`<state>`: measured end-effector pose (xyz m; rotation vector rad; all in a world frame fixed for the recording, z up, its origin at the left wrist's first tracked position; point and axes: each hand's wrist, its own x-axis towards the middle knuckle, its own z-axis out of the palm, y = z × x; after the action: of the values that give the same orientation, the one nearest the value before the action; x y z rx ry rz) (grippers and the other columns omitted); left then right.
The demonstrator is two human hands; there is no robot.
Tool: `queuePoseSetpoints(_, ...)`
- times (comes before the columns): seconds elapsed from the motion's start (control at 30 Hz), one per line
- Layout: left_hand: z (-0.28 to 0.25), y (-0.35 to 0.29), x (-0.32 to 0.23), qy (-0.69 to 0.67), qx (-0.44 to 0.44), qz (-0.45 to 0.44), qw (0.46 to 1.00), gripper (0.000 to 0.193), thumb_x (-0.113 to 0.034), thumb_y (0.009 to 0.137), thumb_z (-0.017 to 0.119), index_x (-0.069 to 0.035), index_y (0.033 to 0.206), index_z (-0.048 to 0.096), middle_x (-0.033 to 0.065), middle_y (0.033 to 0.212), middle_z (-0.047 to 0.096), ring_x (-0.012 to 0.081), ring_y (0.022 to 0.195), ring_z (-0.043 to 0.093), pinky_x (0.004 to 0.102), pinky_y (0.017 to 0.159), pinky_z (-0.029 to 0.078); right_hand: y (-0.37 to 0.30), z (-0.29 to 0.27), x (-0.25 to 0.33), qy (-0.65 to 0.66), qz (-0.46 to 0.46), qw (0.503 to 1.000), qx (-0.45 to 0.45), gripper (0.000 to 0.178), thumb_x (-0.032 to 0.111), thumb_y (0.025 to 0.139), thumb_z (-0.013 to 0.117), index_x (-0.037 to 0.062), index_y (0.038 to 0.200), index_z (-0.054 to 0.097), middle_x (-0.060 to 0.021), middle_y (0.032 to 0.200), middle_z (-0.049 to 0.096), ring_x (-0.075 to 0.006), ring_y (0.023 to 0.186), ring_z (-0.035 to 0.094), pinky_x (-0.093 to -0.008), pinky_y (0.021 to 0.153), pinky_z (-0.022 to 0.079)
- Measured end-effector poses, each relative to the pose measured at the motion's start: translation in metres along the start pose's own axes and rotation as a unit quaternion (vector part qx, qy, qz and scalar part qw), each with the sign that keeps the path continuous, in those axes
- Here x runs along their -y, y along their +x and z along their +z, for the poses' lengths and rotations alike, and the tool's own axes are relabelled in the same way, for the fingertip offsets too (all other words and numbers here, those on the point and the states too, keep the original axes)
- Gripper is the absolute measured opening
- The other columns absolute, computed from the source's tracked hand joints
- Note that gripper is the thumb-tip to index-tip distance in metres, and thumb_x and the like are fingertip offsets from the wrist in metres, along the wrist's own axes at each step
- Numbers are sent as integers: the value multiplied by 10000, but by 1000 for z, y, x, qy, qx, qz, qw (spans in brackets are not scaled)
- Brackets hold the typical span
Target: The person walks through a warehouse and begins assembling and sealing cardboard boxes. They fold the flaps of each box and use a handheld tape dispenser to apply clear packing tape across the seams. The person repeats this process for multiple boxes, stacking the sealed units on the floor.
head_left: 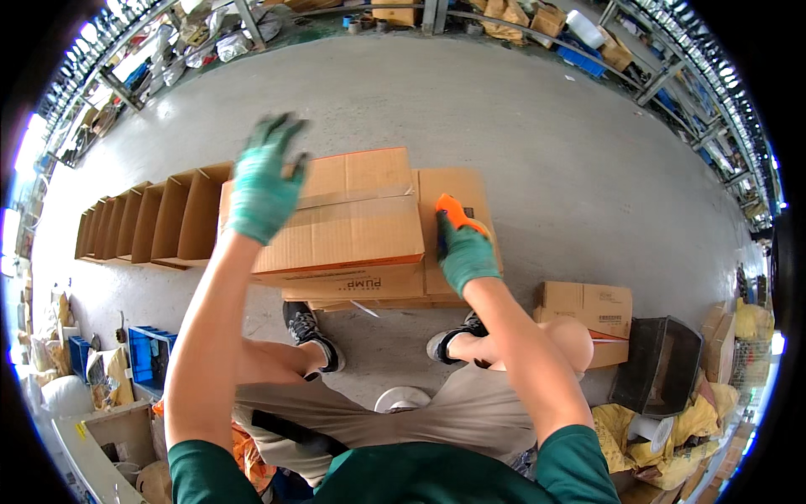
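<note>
A closed cardboard box (336, 218) stands in front of me, with a strip of tape across its top. It rests on flat cardboard (457, 186) that shows along its right side. My left hand (267, 181), in a green glove and blurred by motion, is over the box's left end with its fingers spread and nothing in them. At the box's right side, my right hand (468, 256), also gloved in green, is closed round an orange tape dispenser (452, 210). The hand covers much of the dispenser.
A row of open cardboard boxes (159, 217) extends to the left. Near my right knee are another carton (600, 309) and a black plastic bin (657, 367). A blue crate (151, 357) stands at lower left. Loaded metal racks (432, 17) line the far side of the grey floor (554, 151).
</note>
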<state>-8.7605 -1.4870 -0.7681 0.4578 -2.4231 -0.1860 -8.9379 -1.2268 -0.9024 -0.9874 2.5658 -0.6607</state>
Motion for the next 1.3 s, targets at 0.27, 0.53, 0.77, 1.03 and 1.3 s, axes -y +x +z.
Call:
queuePoseSetpoints(0.27,-37,-117,110,-17,144,-437,888,728,-541,965,549,40,1396,467,287,1318,585,396,1259,546,417,1070,409,-17,-45,104,66,-49,994,66,461,377,1015,512,-7,1263,566,-232,969,706,-403,946,676,-437,829,540)
queuePoseSetpoints(0.53,-114,-91,89,-583,-112,-443,672,714,-701,943,441,-103,1317,549,68,1256,605,215,1048,604,383,922,502,-9,-72,80,264,-223,938,-36,733,21,938,595,23,1554,197,-158,1490,441,-196,1126,597,-341,984,483)
queuePoseSetpoints(0.77,-153,-95,122,-687,59,-479,544,1047,-905,797,339,-134,1504,391,182,1489,449,363,1389,413,657,1094,341,26,-76,43,459,-164,860,153,803,-67,864,650,90,1561,283,-78,1518,432,-180,1220,564,-347,1028,482)
queuePoseSetpoints(1.03,-128,-139,124,-496,167,-403,751,1025,-582,825,727,-116,1571,203,152,1592,264,348,1353,447,569,963,533,20,-54,110,421,-289,855,93,778,-84,894,597,104,1569,260,-56,1630,242,-197,1376,423,-368,1133,383)
queuePoseSetpoints(1.3,-87,-214,148,-449,-81,-580,675,530,-130,916,649,-144,1413,464,95,1230,618,249,1031,658,435,741,614,20,-37,161,536,-282,756,250,720,-22,942,576,158,1570,273,-23,1652,184,-256,1374,456,-365,1117,402)
